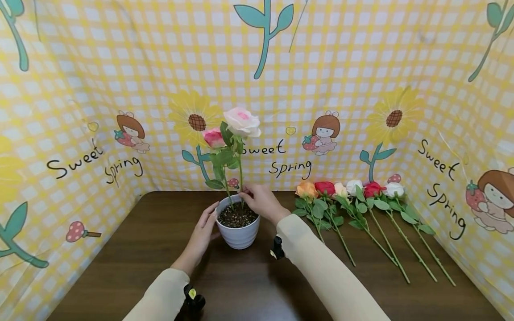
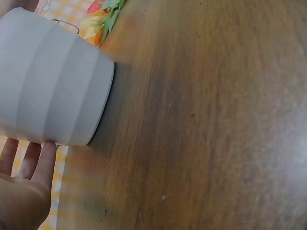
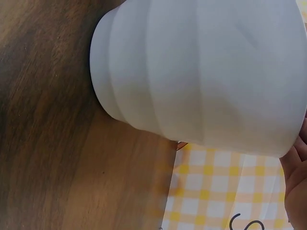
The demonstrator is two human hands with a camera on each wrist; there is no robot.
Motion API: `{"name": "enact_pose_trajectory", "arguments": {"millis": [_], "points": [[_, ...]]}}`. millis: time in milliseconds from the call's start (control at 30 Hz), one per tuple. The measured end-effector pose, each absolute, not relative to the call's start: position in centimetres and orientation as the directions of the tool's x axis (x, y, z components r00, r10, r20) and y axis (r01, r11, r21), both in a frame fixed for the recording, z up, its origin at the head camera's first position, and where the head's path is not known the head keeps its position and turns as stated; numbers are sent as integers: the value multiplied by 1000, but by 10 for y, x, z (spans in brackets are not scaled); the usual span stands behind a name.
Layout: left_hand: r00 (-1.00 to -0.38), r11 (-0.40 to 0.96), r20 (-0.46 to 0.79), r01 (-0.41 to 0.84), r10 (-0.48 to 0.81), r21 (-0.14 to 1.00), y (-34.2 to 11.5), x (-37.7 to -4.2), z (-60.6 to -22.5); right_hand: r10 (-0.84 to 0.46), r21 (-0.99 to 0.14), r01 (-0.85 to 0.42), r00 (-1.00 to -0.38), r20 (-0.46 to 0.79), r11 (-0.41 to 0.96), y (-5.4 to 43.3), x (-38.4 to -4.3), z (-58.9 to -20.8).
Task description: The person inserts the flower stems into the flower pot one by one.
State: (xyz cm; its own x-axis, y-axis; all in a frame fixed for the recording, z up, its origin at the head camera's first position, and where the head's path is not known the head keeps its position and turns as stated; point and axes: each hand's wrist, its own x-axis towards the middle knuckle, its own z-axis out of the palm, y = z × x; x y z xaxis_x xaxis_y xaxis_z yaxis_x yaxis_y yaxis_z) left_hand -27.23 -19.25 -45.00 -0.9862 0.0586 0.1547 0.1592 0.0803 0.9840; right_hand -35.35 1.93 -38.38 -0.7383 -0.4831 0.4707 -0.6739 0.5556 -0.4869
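A white ribbed flowerpot filled with dark, grainy soil stands upright on the table. Two roses rise from it: a pale pink one and, left of it and lower, a deeper pink one. My right hand reaches over the pot's right rim and pinches the pale pink rose's stem low down, just above the soil. Against the pot's left side my left hand rests with extended fingers, whose tips touch the ribbed wall in the left wrist view.
Several cut roses lie side by side on the right of the brown table, among them an orange rose and a white rose, stems toward the front. A yellow checked cloth walls the table's back and sides.
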Motion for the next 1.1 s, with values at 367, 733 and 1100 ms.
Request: {"name": "enact_pose_trajectory", "arguments": {"millis": [367, 733, 1100], "points": [[-986, 80, 160, 164, 52, 983, -194, -272, -449, -472, -534, -662, -749, 464, 526, 19, -355, -382], [-984, 70, 166, 170, 64, 983, -194, -272, -451, -424, -637, -608, -792, 439, 475, 19, -355, -384], [-985, 93, 163, 167, 47, 982, -194, -272, -451, -441, -633, -611, -788, 429, 476, 23, -353, -379]]}}
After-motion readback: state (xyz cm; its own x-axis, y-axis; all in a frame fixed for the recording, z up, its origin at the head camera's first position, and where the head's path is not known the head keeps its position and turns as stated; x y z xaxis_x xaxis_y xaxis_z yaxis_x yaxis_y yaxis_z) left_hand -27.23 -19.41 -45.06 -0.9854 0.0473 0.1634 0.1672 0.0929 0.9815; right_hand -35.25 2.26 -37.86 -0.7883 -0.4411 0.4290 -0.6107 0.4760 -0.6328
